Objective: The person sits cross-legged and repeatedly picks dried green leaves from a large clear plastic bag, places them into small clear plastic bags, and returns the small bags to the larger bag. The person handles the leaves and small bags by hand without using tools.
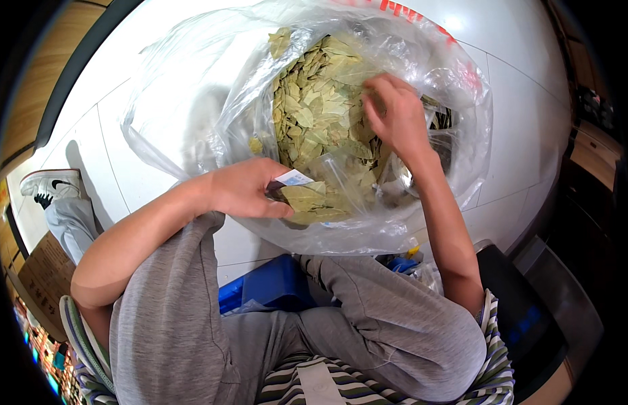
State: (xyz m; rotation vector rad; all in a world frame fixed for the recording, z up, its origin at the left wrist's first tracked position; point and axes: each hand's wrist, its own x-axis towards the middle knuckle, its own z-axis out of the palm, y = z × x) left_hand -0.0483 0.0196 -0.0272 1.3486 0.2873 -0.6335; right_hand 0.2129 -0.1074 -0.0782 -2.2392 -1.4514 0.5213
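Observation:
A large clear plastic sack (185,101) lies open on the floor in front of me, with a heap of dry, pale green bay leaves (314,108) inside. Over the sack's near left side, my left hand (250,189) grips a small clear bag of bay leaves (314,200) by its edge; a whitish label shows beside my fingers. My right hand (400,115) is bent over the right side of the heap. Its fingers are curled in toward the thumb among the leaves, and what lies between the fingertips is hidden.
Dark, shiny contents (441,120) show at the sack's right side. Between my legs sits a blue plastic container (273,283). A black stool-like object (523,317) stands at the right. Another person's shoe (52,183) is at the left, near a cardboard box (47,280).

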